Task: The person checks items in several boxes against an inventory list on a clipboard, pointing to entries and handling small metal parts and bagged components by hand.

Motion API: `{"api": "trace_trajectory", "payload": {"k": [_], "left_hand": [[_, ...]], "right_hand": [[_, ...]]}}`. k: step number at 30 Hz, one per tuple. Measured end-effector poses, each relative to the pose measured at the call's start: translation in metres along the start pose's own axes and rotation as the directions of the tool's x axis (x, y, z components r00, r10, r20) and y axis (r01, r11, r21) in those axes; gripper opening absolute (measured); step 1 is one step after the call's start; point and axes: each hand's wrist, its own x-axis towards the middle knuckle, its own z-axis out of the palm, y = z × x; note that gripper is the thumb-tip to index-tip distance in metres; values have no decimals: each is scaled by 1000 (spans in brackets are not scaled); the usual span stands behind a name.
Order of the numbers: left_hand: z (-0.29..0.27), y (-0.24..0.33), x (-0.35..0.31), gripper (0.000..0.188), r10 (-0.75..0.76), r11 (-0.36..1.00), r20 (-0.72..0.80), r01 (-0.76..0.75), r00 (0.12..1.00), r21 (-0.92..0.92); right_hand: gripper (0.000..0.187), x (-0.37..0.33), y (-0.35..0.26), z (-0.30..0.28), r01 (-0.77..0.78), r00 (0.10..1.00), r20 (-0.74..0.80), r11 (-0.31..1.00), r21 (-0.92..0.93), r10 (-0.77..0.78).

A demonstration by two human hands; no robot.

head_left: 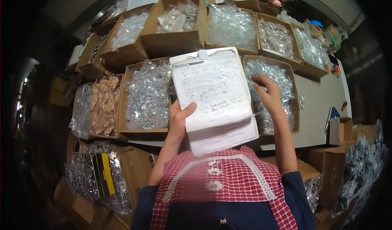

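The left hand (178, 117) grips a rectangular stack of white printed paper sheets (212, 87) by its left edge, thumb laid flat on the face and the other fingers hidden behind; the right hand (267, 92) hangs just beside the stack's right edge, fingers loosely curled, only a narrow gap between thumb and forefinger, and nothing visible in it; whether its fingertips brush the paper I cannot tell.

The stack is held up in front of the red-and-white checked apron with lace trim (190, 179), above the pale grey worktop (312, 119), between two brown cardboard boxes of small clear plastic bags, one to the left (145, 130) and one to the right (295, 121).

To hold it well for reading, keep the thumb near the margin, clear of the writing; support the back with spread fingers so that it does not sag; flatten the lower part, where the top sheet bends and the print is hard to follow; let the free hand steady the right edge if it wavers.

Its long axis runs away from the body, leaning slightly left at the far end; the pale clip (203, 55) marks that far end, and the loose lower edge points back toward the apron.
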Motion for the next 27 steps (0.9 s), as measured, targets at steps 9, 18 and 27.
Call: {"api": "trace_trajectory", "payload": {"k": [9,18,27], "left_hand": [[-20,57,52,44,-40,985,-36,45,999,164],[-8,44,93,46,139,955,26,-141,990,263],[-74,86,43,53,265,942,-100,-235,959,241]], "right_hand": [[42,-29,-16,69,278,948,-55,896,-347,-315],[48,-53,-28,61,357,894,-125,853,-381,-430],[43,-21,1,27,33,972,-230,998,-59,-46]]}}
